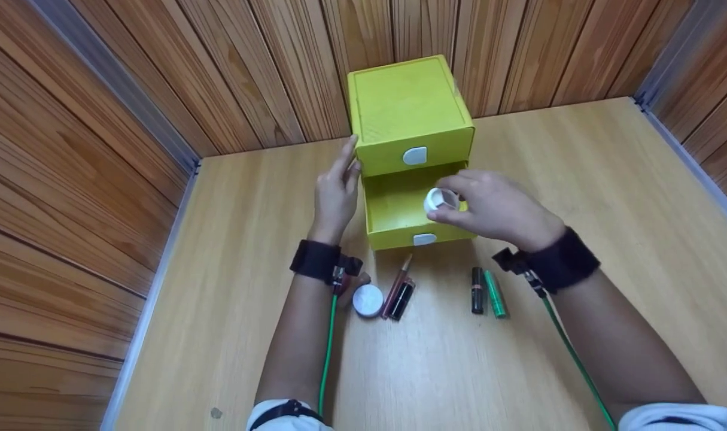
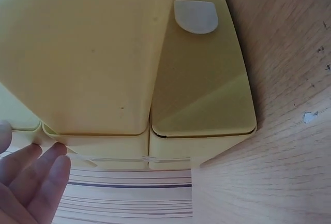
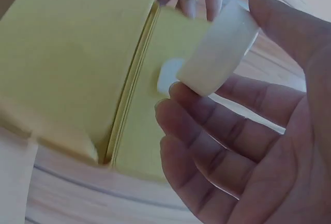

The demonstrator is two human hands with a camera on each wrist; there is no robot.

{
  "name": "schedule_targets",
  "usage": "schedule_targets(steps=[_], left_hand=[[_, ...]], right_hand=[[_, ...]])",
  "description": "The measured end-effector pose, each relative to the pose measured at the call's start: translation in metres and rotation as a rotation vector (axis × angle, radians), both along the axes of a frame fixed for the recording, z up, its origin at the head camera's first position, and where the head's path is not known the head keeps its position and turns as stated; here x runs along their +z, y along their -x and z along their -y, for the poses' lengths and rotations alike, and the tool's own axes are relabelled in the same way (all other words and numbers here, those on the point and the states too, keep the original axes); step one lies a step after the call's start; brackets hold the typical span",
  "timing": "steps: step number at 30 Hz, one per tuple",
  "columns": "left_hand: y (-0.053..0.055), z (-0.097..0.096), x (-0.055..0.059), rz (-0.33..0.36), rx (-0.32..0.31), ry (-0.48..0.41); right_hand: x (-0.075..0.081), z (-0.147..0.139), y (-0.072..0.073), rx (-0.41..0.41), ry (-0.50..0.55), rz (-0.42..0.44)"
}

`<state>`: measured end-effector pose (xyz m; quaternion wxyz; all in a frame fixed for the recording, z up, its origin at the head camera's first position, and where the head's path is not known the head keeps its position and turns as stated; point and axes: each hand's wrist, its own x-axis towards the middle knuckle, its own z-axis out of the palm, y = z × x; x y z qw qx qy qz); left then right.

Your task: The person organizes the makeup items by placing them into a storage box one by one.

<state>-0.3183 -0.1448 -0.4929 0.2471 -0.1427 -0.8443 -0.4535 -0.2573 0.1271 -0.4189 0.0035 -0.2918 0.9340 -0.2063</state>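
Note:
A yellow drawer unit (image 1: 411, 102) stands against the back wall with one drawer (image 1: 393, 206) pulled out. In the left wrist view a shut drawer (image 2: 201, 79) lies below the pulled-out one. My right hand (image 1: 501, 206) pinches a small white round jar (image 1: 441, 202) between thumb and fingers, over the open drawer. Seen from the right wrist, the jar (image 3: 220, 48) is a short, smooth cylinder, tilted. With fingers extended, my left hand (image 1: 337, 194) rests against the left side of the unit near its upper front corner.
On the table in front lie a round white-topped container (image 1: 368, 300), a brown pencil (image 1: 399, 281), a dark tube (image 1: 402, 300), a black tube (image 1: 477, 290) and a green tube (image 1: 495, 293). A reddish-brown item (image 1: 354, 282) is partly hidden by the left wrist. Green cables run along both forearms.

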Motion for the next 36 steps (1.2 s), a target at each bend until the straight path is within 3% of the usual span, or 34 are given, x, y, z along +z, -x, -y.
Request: schedule_targets(steps=[7,15,23,36], left_hand=[[0.002,-0.001,0.002,0.009,-0.013,-0.017],[0.003,0.002,0.002,0.009,-0.003,0.013],[0.001,0.004,0.0,0.077,-0.008,-0.006],[0.0,0.0,-0.002,0.075,0.003,0.006]], right_hand=[[-0.006,0.03,0.016,0.033,-0.006,0.037],[-0.014,0.056,0.029,0.051,-0.024,0.01],[-0.032,0.08,0.04,0.088,-0.089,0.119],[-0.044,0.084,0.051,0.084,-0.114,0.283]])
